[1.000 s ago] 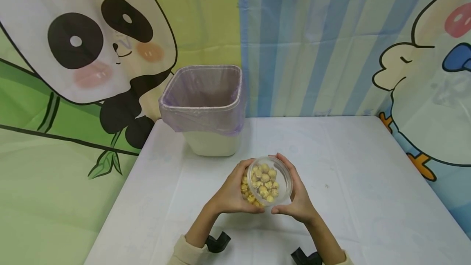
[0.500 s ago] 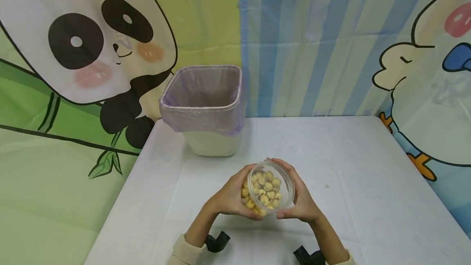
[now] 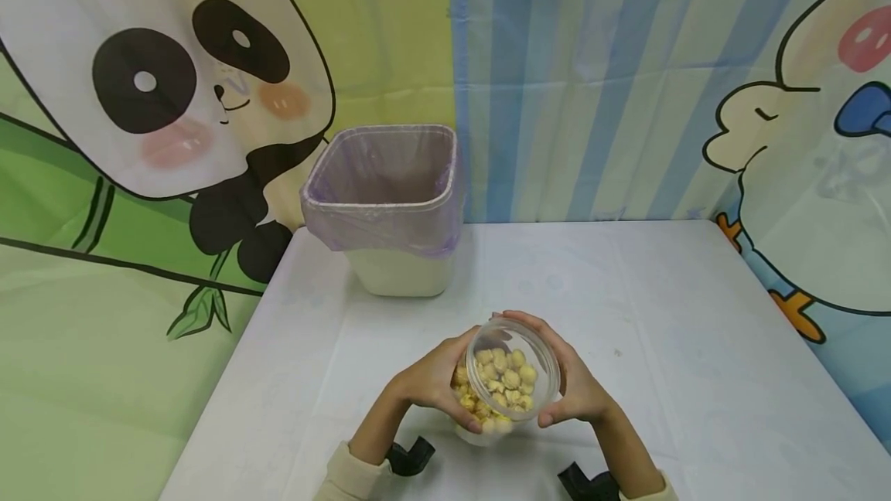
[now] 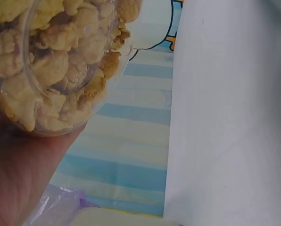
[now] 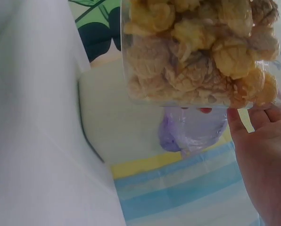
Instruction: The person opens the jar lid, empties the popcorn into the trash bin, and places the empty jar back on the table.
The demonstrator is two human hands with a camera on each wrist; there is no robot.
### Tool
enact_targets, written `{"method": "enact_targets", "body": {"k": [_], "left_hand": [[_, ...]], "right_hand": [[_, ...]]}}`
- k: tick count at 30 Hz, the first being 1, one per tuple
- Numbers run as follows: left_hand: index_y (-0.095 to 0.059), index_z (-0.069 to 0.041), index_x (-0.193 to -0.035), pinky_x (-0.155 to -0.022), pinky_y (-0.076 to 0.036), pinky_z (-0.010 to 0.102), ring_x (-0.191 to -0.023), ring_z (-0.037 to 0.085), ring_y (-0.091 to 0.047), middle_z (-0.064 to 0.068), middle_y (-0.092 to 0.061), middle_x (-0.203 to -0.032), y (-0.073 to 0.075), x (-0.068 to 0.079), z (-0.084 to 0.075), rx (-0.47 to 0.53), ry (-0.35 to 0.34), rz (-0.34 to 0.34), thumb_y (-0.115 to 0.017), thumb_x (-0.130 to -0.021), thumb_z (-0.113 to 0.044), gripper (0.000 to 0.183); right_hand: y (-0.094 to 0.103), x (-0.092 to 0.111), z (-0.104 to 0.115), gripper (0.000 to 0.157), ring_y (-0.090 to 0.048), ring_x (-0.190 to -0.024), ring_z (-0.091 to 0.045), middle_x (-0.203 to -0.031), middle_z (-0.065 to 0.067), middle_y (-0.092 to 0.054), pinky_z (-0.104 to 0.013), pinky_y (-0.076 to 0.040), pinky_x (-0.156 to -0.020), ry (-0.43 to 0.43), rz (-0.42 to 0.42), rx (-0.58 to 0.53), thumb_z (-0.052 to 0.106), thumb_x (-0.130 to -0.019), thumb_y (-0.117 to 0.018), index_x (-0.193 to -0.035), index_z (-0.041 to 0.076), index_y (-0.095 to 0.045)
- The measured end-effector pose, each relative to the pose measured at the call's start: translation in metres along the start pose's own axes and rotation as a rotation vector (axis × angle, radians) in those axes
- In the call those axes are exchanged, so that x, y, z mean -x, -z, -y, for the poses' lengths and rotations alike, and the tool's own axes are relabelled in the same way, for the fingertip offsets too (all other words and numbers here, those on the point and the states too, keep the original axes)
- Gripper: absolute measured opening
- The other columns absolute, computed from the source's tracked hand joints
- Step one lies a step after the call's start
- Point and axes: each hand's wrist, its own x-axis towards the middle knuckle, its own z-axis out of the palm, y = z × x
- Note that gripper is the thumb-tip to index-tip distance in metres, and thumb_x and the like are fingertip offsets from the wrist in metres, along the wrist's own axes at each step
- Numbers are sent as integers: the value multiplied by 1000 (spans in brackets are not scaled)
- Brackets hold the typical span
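Observation:
A clear round plastic jar of popcorn is held tilted between both hands above the white table. The left hand grips the jar's side, its thumb across the front. On the other side, the right hand curls round the top rim, where the clear lid is. Pale yellow popcorn pieces show through the lid and wall. In the left wrist view, the jar's base faces the camera. The right wrist view shows the jar's side with the fingers at its rim end. The far fingers are partly hidden in the head view.
A white bin with a purple-tinted plastic liner stands at the table's back left. A white cloth covers the table. Printed curtains with a panda and a striped panel hang behind and beside it.
Both hands have brought the jar slightly lower and nearer the body. The right hand has shifted a little right and down, and the jar's lower end now shows beneath the left thumb.

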Motion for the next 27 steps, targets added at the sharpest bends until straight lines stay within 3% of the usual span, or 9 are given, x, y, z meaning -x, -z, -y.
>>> {"method": "enact_targets", "body": {"k": [11,21,27], "left_hand": [[-34,-6,-134,-97,-39,35,-112,18,-50,6,-51,-123,5,-3,3,30,7,81,-86,-52,-9,97],[-34,0,-132,-97,-39,35,-111,17,-50,5,-51,-122,8,-5,3,27,3,96,-86,-52,-10,96],[-34,-6,-135,-96,-41,34,-110,16,-50,3,-51,-122,10,-4,3,20,29,98,-86,-51,-10,98]], "right_hand": [[4,-2,-3,106,-28,-129,-43,-143,-31,-23,-50,-32,-101,14,67,-35,43,-72,-76,-140,-12,-15],[7,-3,-4,107,-28,-129,-42,-142,-33,-22,-49,-33,-101,28,81,-35,44,-72,-76,-140,-13,-16],[11,-5,-2,108,-25,-131,-42,-142,-32,-22,-48,-31,-103,94,60,-35,48,-74,-72,-138,-15,-13]]}}
